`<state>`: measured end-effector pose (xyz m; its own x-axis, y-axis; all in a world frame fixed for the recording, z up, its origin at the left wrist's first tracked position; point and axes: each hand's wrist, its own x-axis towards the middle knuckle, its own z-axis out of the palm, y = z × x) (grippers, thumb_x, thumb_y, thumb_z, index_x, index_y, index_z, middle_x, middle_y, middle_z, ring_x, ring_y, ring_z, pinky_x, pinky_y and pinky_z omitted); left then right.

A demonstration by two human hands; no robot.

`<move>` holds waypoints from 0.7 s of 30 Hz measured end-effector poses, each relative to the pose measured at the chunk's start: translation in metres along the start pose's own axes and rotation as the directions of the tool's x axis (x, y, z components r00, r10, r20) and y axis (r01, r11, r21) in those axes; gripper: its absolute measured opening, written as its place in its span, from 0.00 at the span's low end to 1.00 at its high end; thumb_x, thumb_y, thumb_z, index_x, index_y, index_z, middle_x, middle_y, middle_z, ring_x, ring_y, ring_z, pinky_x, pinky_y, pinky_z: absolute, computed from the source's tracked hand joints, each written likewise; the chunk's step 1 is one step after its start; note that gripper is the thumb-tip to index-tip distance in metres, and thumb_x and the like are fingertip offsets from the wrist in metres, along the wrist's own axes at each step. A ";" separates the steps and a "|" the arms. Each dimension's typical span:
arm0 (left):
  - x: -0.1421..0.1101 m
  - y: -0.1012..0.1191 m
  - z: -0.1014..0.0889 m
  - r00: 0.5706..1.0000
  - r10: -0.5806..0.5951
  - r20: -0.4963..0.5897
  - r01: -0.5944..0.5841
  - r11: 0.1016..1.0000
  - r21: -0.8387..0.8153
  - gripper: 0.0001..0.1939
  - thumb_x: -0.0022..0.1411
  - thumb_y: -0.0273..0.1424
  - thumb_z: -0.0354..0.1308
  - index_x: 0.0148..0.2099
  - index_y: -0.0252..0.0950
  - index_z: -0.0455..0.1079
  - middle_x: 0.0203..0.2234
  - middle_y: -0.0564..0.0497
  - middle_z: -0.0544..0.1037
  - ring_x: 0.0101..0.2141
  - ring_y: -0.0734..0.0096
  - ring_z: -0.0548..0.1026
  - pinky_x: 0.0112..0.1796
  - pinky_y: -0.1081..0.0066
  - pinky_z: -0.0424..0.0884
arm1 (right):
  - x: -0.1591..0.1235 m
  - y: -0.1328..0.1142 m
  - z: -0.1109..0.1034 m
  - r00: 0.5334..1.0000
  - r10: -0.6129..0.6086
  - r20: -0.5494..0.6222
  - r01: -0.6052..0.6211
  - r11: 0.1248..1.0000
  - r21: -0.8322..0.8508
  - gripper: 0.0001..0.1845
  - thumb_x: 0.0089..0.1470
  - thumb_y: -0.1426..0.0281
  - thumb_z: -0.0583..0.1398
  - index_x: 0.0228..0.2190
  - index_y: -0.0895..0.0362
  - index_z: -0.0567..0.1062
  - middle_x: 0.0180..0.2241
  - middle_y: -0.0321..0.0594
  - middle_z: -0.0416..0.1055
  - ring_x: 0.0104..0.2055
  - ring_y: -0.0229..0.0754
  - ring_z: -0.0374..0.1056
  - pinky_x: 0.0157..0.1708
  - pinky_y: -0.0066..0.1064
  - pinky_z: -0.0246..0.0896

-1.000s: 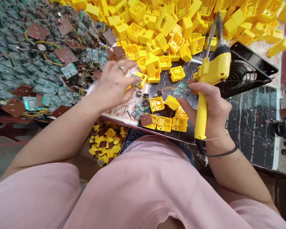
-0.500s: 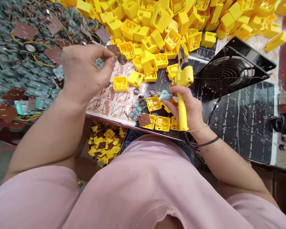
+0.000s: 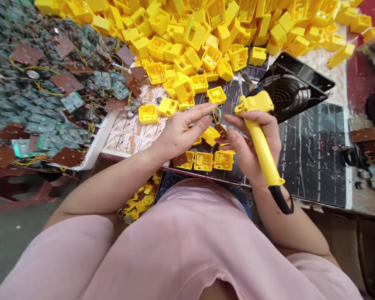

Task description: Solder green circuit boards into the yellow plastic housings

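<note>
My right hand is wrapped round the handle of a yellow soldering gun, whose metal tip points away from me. At that hand's fingertips a small brown circuit board shows, partly hidden. My left hand is close beside it, thumb and fingers together. Thin coloured wires lie at its fingertips; what it pinches is hidden. Below the hands, small yellow housings stand in a row along the table edge. Another brown board rests at the row's left end.
A large heap of yellow housings covers the back of the table. Circuit boards with wires are piled at the left. A black fan stands behind my right hand. A small speaker lies left of the housings.
My left hand has come right and down from the board pile to my right hand. The soldering gun has moved right and tilted. The board by my right hand now shows a brown side.
</note>
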<state>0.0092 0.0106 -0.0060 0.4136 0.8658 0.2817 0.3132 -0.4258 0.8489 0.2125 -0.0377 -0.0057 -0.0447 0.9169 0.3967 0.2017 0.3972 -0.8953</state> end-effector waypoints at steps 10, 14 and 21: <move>-0.006 0.014 0.012 0.976 -0.201 0.083 0.213 0.960 -0.180 0.38 0.68 0.64 0.58 0.60 0.38 0.81 0.62 0.43 0.80 0.65 0.52 0.76 0.69 0.57 0.69 | -0.014 0.001 -0.008 0.991 0.113 -0.071 -0.097 0.976 0.195 0.17 0.65 0.55 0.68 0.50 0.40 0.69 0.56 0.28 0.80 0.32 0.36 0.82 0.23 0.23 0.78; -0.005 0.025 0.011 0.973 -0.175 0.148 0.205 0.955 -0.214 0.35 0.67 0.63 0.61 0.54 0.38 0.84 0.49 0.45 0.87 0.50 0.58 0.85 0.55 0.62 0.80 | -0.015 0.000 -0.012 0.994 0.089 -0.063 -0.075 0.978 0.197 0.16 0.66 0.56 0.67 0.50 0.39 0.69 0.56 0.29 0.80 0.37 0.37 0.83 0.22 0.20 0.76; -0.004 0.030 0.022 0.987 -0.153 0.051 0.154 0.988 -0.010 0.28 0.80 0.52 0.47 0.52 0.41 0.82 0.47 0.46 0.86 0.51 0.60 0.83 0.51 0.57 0.82 | -0.025 0.004 -0.008 0.996 0.090 0.007 -0.090 0.986 0.142 0.22 0.65 0.58 0.68 0.54 0.43 0.66 0.61 0.40 0.75 0.48 0.45 0.83 0.27 0.26 0.81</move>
<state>0.0353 -0.0118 0.0089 0.4037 0.9063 0.1253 0.3645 -0.2849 0.8865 0.2218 -0.0596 -0.0179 -0.0335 0.9492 0.3128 0.0642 0.3144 -0.9471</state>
